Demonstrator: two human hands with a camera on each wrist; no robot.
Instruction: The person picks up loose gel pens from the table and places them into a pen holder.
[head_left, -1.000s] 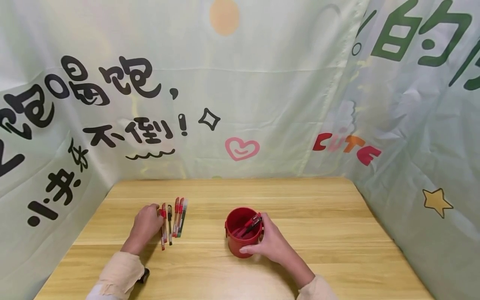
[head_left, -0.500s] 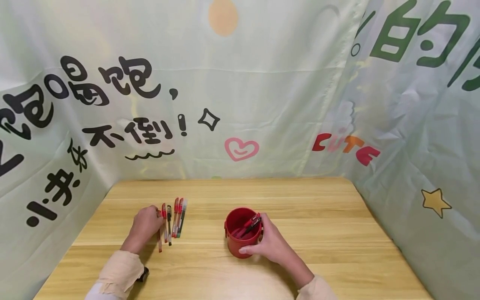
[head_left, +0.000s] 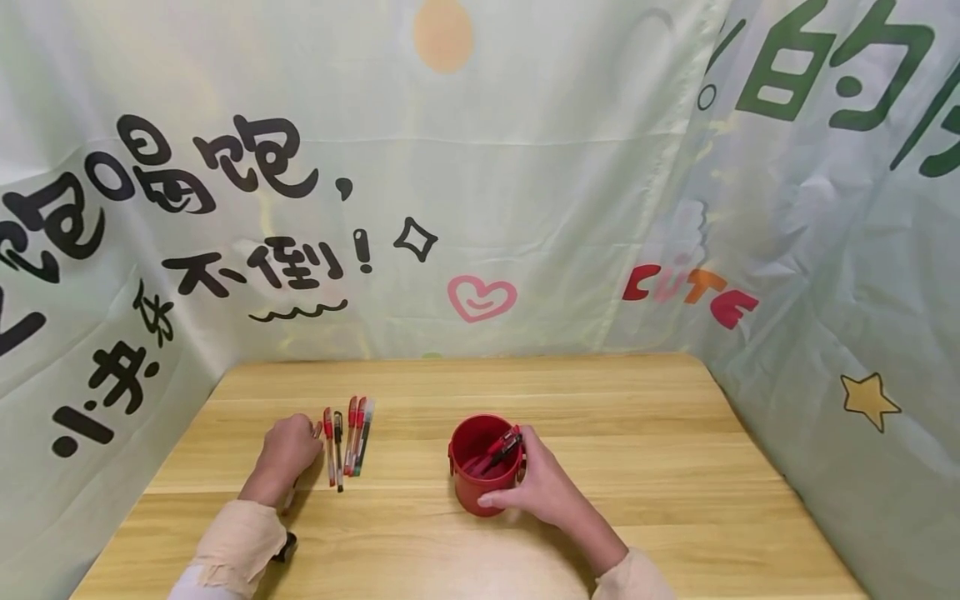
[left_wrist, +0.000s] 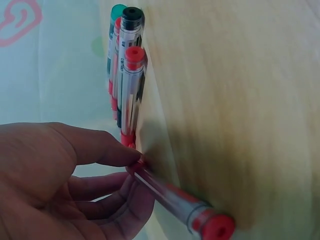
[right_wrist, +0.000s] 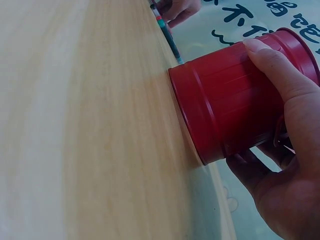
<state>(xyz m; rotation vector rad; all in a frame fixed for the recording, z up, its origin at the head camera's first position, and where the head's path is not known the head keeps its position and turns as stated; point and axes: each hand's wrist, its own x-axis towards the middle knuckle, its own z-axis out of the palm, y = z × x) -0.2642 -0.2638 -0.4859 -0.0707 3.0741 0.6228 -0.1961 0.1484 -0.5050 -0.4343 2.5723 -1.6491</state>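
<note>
My left hand [head_left: 288, 450] pinches a red pen [left_wrist: 172, 195] near its capped end, between thumb and fingers; its red-tipped rear end points toward the wrist camera. Just right of that hand, several pens lie side by side on the table: a red pen [head_left: 328, 446], a black pen [head_left: 339, 450], more red pens [head_left: 352, 433] and a green pen [head_left: 364, 442]. With its thumb on the near side and fingers round the far side, my right hand [head_left: 551, 483] holds a red bucket [head_left: 480, 497]. Inside it, red and black pens [head_left: 504, 450] lean against the right wall.
The wooden table [head_left: 630, 433] is bordered by printed cloth walls [head_left: 570, 208] at the back and both sides. A small black object [head_left: 285, 547] shows beside the left wrist, apparently part of what is worn there.
My left hand has drawn the red pen away from the row, leftward and turned at a slant. The right hand and the bucket have stayed in place.
</note>
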